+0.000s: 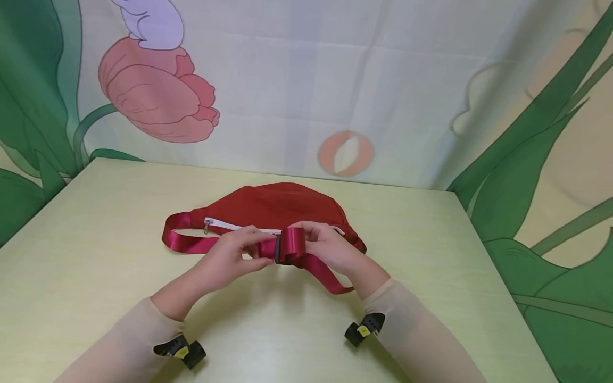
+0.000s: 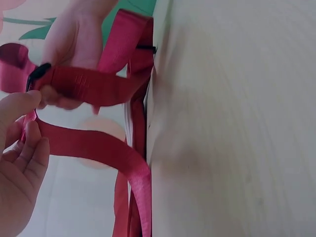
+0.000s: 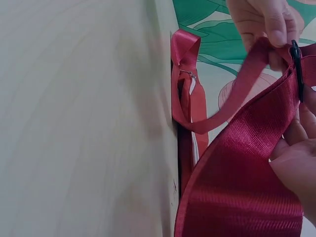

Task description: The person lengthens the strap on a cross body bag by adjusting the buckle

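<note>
A red waist bag (image 1: 282, 205) lies on the table, its white zipper (image 1: 222, 224) facing the near side. Its shiny dark-red strap (image 1: 191, 244) is lifted in front of it. On the strap sits a black slider buckle (image 1: 277, 251), with a short loop of webbing (image 1: 293, 243) standing out to its right. My left hand (image 1: 227, 260) pinches the strap at the buckle's left side, thumb below and fingers above. My right hand (image 1: 332, 252) holds the webbing just right of the buckle; the loop partly hides its fingertips. In the right wrist view, the buckle (image 3: 297, 69) stands edge-on between both hands.
The pale wooden table (image 1: 119, 213) reaches back to a printed curtain (image 1: 268, 96) with a flower and leaves. Small black wrist cameras (image 1: 184, 351) hang below both sleeves. A strap end (image 1: 330, 276) droops toward the tabletop at the right.
</note>
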The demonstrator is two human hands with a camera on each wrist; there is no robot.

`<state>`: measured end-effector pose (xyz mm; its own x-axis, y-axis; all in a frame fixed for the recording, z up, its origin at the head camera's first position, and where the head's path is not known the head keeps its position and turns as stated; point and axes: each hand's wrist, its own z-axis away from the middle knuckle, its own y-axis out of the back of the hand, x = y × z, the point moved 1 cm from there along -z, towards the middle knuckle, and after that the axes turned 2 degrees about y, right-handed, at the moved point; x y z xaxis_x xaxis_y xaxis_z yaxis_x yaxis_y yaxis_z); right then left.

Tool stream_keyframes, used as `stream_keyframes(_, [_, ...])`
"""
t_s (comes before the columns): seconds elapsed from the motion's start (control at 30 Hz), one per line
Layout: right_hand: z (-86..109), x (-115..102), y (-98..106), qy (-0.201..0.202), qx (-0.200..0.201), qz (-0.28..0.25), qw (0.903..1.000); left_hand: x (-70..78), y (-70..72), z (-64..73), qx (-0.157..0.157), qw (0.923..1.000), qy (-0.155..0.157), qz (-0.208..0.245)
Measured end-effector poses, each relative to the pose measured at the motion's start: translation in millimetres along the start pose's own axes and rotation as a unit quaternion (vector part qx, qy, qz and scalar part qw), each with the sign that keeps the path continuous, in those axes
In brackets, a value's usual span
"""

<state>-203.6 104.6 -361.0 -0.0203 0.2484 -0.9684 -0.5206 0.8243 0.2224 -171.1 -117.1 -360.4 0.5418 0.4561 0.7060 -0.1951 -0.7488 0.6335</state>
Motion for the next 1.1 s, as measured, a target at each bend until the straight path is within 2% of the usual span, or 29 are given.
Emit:
stream_keyframes(0.13, [0.4, 2, 3, 0.001, 0.007, 0.009, 0.9999, -5.1, 4.9, 1.0, -0.005, 0.9999, -0.006, -0.01])
stream_keyframes(0.3, [-1.5, 2, 3, 0.011, 0.006, 0.004, 0.9999, -7.1, 2.8, -1.5, 0.002, 0.9999, -0.003, -0.014])
stream_keyframes(0.43, [-4.4, 1, 0, 0.024, -0.009, -0.018, 0.9995, -4.1, -2.8, -4.4, 0.003, 0.9999, 0.007, 0.015])
stream_keyframes(0.57, [-3.9, 0, 0, 0.022, -0.01, -0.009, 0.9997, -1.1, -4.8, -6.4, -0.007, 0.9989, 0.012, 0.044])
stream_keyframes(0.67, [-1.2, 1, 4, 0.017, -0.003, -0.01, 0.9998, -1.4, -2.3, -6.5, -0.009, 0.9991, 0.01, 0.039])
stream_keyframes(0.87, [0.5, 4, 9, 0.014, -0.006, -0.046, 0.9988, -10.4, 0.3, -2.4, 0.0, 0.9995, 0.021, 0.025])
stream_keyframes(1.1, [-0.4, 6, 7, 0.019, 0.002, -0.002, 0.9998, -3.7, -9.6, -7.8, -0.008, 0.9994, 0.002, 0.034])
